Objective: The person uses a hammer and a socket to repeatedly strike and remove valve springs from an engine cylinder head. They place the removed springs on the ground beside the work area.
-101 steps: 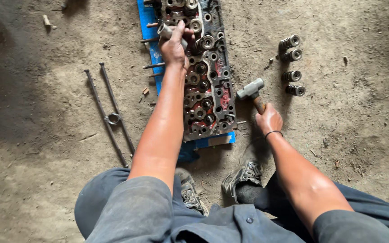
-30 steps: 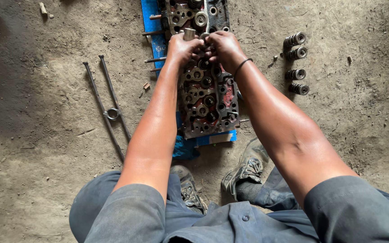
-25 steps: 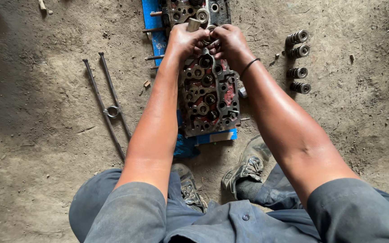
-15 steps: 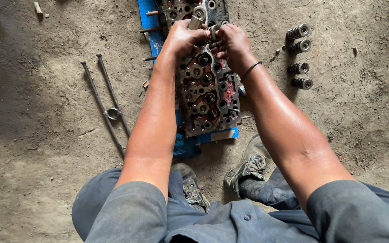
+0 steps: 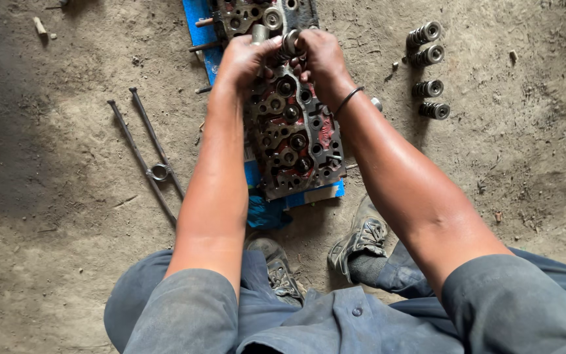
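We pinch a valve spring (image 5: 289, 43) between both hands, left hand (image 5: 244, 59) and right hand (image 5: 322, 56), steadying it above the cylinder head (image 5: 293, 131); spare springs (image 5: 427, 72) wait aside on the floor (image 5: 67, 196).

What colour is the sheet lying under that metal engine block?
Bright blue; the sheet shows at the edges of the engine block in the head view.
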